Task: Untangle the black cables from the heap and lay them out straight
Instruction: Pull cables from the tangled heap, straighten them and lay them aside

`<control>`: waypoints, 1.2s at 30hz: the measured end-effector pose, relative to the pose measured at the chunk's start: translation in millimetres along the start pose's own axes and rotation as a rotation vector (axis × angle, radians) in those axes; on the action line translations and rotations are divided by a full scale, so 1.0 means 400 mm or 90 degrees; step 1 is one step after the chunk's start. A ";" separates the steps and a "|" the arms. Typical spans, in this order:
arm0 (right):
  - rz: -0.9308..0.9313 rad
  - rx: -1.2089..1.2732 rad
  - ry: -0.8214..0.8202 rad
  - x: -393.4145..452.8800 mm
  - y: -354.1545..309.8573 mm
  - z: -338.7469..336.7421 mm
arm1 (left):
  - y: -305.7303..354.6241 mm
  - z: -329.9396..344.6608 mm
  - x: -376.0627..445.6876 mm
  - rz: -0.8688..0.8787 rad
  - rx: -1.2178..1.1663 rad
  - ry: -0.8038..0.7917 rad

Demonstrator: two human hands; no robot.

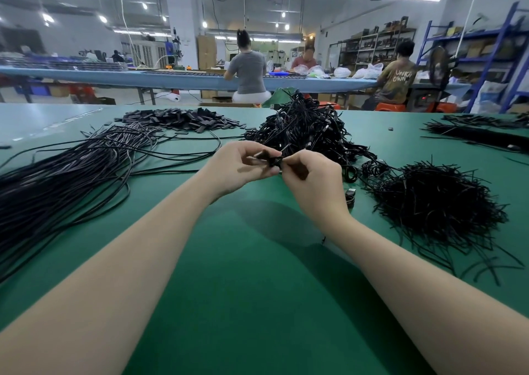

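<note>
A small bundled black cable [272,161] is held above the green-topped bench [257,288], pinched between both hands near the middle of the scene. The left hand [240,167] curls its fingers round the bundle's left end, and the right hand [313,179] grips its right end. Just beyond them rises the tall tangled heap of black cables [306,125]. To the left, long straightened black cables [71,168] fan across the bench. Far left lies a pile of flat black strips [183,119]. To the right sits a bristly mound of short black ties [432,202].
</note>
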State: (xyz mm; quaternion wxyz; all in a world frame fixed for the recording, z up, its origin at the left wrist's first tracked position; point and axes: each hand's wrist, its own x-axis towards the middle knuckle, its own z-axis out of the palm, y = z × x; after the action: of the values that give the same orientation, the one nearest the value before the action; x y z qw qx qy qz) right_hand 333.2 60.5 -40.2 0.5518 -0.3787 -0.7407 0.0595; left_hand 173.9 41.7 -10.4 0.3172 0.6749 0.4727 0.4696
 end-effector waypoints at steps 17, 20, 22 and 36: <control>-0.333 -0.210 0.025 -0.006 -0.016 -0.017 | 0.013 0.020 0.008 -0.387 -0.405 -0.037; -0.201 -0.122 0.004 -0.016 -0.005 -0.017 | -0.013 0.028 0.008 -0.300 -0.304 -0.035; -0.100 -0.063 -0.010 -0.016 0.003 -0.013 | -0.035 0.025 0.006 -0.227 -0.205 -0.033; 0.195 0.167 -0.051 -0.014 0.007 0.018 | -0.073 0.033 0.006 -0.049 -0.082 0.123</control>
State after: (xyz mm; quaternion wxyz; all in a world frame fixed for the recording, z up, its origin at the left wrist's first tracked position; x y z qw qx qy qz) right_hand 329.0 61.4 -48.6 0.5507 -0.4094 -0.6818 0.2535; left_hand 176.5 54.2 -39.8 0.3303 0.5859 0.4959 0.5493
